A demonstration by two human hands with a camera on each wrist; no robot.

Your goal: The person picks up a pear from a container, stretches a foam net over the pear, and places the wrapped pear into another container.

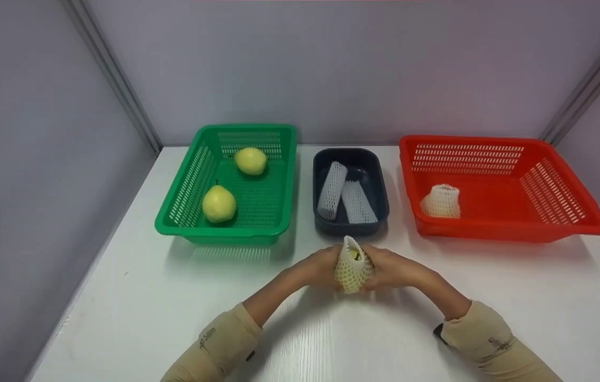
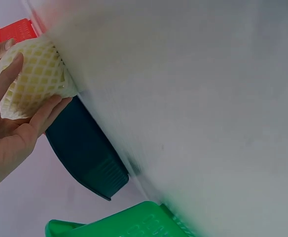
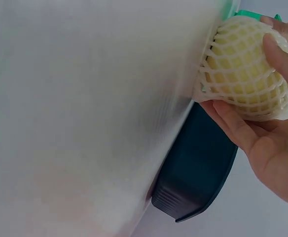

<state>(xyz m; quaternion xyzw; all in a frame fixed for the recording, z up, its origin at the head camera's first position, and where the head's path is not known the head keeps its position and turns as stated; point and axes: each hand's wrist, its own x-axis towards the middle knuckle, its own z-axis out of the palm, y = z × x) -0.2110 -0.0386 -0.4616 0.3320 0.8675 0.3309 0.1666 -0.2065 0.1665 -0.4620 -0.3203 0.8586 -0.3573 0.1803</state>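
Apparent sleeving step: left hand (image 1: 323, 268) and right hand (image 1: 394, 268), fingers part-curled, grip foam-netted pear (image 1: 351, 277). Next: probable transfer, red basket (image 1: 512, 230), two o'clock.

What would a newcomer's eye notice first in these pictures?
Probably the bright red rectangular plastic basket at the right and the green rectangular plastic basket at the left, which holds two yellow pears. Nearer the viewer, between them, the left hand and right hand hold a yellow pear in a white foam net.
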